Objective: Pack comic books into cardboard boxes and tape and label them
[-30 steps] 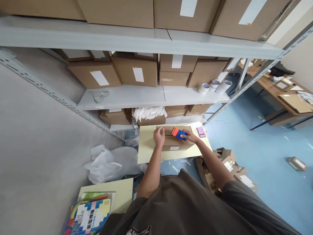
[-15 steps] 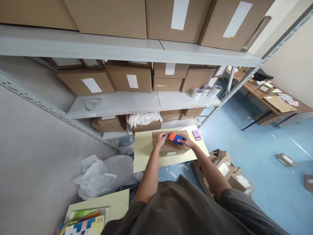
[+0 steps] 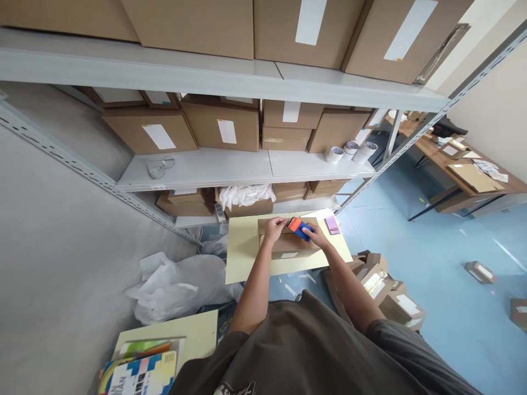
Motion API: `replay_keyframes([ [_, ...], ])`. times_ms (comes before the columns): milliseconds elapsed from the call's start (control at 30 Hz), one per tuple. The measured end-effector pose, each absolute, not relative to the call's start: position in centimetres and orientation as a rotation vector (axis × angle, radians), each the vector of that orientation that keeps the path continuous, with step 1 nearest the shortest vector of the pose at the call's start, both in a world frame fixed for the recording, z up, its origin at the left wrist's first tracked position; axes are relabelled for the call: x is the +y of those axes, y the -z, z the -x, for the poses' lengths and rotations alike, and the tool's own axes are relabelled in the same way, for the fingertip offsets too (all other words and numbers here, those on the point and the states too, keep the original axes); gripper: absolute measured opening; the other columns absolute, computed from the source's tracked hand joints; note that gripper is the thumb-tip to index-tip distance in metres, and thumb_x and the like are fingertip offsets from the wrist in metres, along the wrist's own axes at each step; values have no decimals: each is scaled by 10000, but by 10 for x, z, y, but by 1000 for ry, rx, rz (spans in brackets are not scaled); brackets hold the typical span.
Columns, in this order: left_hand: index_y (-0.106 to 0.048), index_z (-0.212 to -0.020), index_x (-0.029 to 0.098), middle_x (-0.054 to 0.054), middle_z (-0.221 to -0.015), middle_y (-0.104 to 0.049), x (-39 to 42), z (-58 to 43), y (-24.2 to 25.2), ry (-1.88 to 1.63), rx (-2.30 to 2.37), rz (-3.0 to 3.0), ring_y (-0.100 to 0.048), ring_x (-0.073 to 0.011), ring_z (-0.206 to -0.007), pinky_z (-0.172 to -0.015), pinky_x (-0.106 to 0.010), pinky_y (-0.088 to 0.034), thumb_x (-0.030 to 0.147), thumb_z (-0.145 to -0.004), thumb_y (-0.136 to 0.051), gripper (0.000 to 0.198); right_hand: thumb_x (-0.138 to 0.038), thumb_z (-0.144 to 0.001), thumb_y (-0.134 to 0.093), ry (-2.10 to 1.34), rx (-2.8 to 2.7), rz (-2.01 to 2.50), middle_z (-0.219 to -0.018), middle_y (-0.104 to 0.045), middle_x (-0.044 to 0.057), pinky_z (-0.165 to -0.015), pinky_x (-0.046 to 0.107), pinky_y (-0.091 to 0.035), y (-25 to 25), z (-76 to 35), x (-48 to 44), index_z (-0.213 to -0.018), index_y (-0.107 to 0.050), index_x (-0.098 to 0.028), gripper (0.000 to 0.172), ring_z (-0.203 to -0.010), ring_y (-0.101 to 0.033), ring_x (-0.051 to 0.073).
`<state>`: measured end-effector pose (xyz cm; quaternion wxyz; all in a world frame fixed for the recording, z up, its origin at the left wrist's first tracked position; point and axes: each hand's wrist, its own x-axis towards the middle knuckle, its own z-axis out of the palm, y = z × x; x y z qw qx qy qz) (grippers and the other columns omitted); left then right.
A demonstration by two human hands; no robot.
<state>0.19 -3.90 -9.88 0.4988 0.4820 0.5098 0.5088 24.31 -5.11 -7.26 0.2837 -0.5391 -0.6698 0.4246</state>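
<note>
A brown cardboard box point(image 3: 290, 247) lies on a small pale-yellow table point(image 3: 247, 258) in front of me. My right hand point(image 3: 318, 236) is wrapped round a blue and orange tape dispenser point(image 3: 299, 226) on the box's top. My left hand point(image 3: 274, 229) rests on the box's left top, its fingertips pinched at the dispenser's orange end; what they grip is too small to tell. A white label shows on the box's front face.
A purple phone point(image 3: 331, 225) lies on the table's right end. Grey metal shelving point(image 3: 230, 164) holds cardboard boxes and tape rolls point(image 3: 349, 149). White plastic bags point(image 3: 173, 285) lie left on the floor, small boxes point(image 3: 391, 296) right. Books point(image 3: 142, 370) sit on a near table.
My left hand has slid right along the box top to meet the dispenser's orange end. My right hand keeps hold of the dispenser. My head has shifted slightly.
</note>
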Motion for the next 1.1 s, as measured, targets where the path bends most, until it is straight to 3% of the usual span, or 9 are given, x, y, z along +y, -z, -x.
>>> replay_keyframes([
  [433,-843,-944,206,-113,-969,-840,-64,-7,98,-1240,1527,-1149,-760,-280,-941,-848,-353,-564,439,-950,-690,279,-820,-816,-722,-1104,-1907,1497,-608,-528,-25,-564,290,-363,56,-257,-27,-649,-551,-248,620,-615,-502,174],
  [600,-862,-988,186,-96,-893,-833,-62,4,96,-1301,1568,-1109,-760,-264,-893,-814,-326,-571,492,-933,-692,355,-876,-743,-733,-1124,-1943,1515,-602,-518,-24,-567,289,-355,46,-266,-14,-627,-540,-246,669,-610,-472,166],
  [800,-856,-973,182,-75,-861,-824,-68,67,108,-1367,1814,-971,-761,-242,-858,-815,-318,-594,418,-916,-644,322,-917,-695,-736,-1054,-2062,1582,-587,-506,-21,-573,296,-351,41,-291,0,-598,-517,-244,714,-614,-454,160],
  [1100,-841,-917,150,-62,-722,-762,-84,144,147,-1369,1905,-689,-730,-193,-747,-721,-286,-590,453,-843,-690,347,-982,-693,-681,-932,-2251,1641,-550,-489,-16,-578,316,-344,65,-287,17,-564,-485,-261,757,-576,-413,160],
])
